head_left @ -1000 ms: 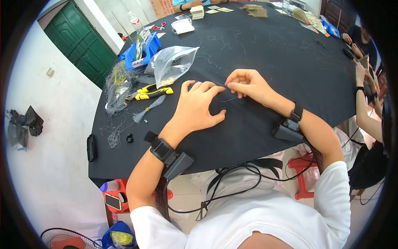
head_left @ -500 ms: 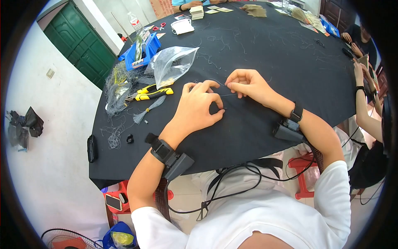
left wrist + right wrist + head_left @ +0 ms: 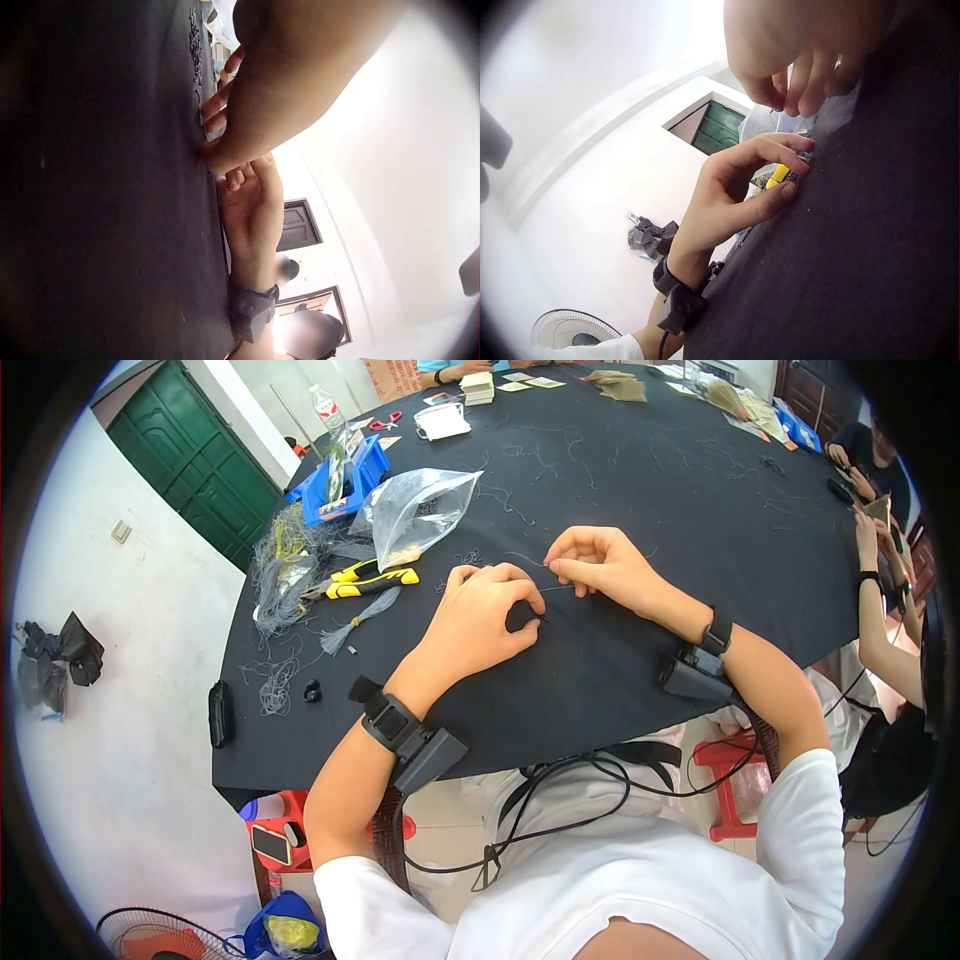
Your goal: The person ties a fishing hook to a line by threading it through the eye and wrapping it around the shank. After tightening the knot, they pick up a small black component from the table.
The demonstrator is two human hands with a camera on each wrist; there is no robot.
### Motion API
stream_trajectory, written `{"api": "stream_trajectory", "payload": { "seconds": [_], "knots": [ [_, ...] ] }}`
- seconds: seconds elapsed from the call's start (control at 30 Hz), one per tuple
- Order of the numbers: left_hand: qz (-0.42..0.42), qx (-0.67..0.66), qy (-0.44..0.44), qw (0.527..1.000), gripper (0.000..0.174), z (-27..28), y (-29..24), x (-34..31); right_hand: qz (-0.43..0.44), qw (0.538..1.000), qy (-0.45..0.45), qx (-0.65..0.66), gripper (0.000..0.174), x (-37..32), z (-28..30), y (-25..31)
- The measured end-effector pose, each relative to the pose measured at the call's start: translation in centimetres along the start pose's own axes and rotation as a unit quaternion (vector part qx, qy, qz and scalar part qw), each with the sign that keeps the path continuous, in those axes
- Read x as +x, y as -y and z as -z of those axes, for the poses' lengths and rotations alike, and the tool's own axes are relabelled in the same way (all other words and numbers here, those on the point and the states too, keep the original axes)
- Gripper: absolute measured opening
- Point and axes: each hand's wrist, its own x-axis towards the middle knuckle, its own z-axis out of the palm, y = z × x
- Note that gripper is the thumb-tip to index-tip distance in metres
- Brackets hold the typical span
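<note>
A thin grey cord runs between the two hands, low over the black tablecloth. My right hand pinches it between thumb and forefinger, the other fingers folded in. My left hand rests fingertips-down on the cloth, where the cord meets its bent forefinger. In the right wrist view, a gap shows between the left thumb and forefinger. Beyond the left knuckles lies a small tangle of dark cord.
Left of the hands lie yellow-and-black pliers, a tied grey cord bundle and a heap of loose cord. Behind them are a clear plastic bag and a blue bin. Other people sit around the table.
My left hand has drawn back slightly, and its forefinger has bent in toward the thumb. The tangle beyond its knuckles is now uncovered. My right hand has stayed almost still.
</note>
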Motion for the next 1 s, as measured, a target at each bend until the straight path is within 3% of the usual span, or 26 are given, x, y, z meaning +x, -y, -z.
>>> {"api": "stream_trajectory", "payload": {
  "seconds": [0.2, 0.3, 0.4, 0.5, 0.7, 1.0],
  "knots": [
    [-0.008, 0.01, 0.005, 1.0, 0.012, 0.0, 0.1, 0.0, 0.008, 1.0, 0.004, -0.001, 0.013, 0.0, 0.1, 0.0],
    [-0.029, 0.012, -0.033, 0.999, 0.011, -0.1, 0.0, 0.1, -0.002, 1.0, 0.003, -0.008, 0.013, -0.2, 0.0, 0.5],
    [0.035, -0.034, -0.057, 0.997, 0.011, 0.4, -0.5, 0.5, 0.004, 1.0, 0.004, 0.003, 0.013, 0.0, 0.1, 0.0],
    [0.089, -0.103, -0.139, 0.981, 0.009, 0.0, -0.2, 0.9, 0.001, 1.0, 0.005, 0.003, 0.012, 0.0, 0.1, -0.1],
    [0.017, -0.165, -0.205, 0.965, 0.009, -0.5, 0.1, 1.2, 0.005, 1.0, 0.014, -0.021, 0.011, -0.4, -0.1, 0.6],
    [0.036, -0.186, -0.184, 0.964, 0.008, -0.5, 0.0, 1.2, 0.007, 0.999, 0.048, 0.024, 0.012, -0.5, -0.1, 0.7]
  ]
}}
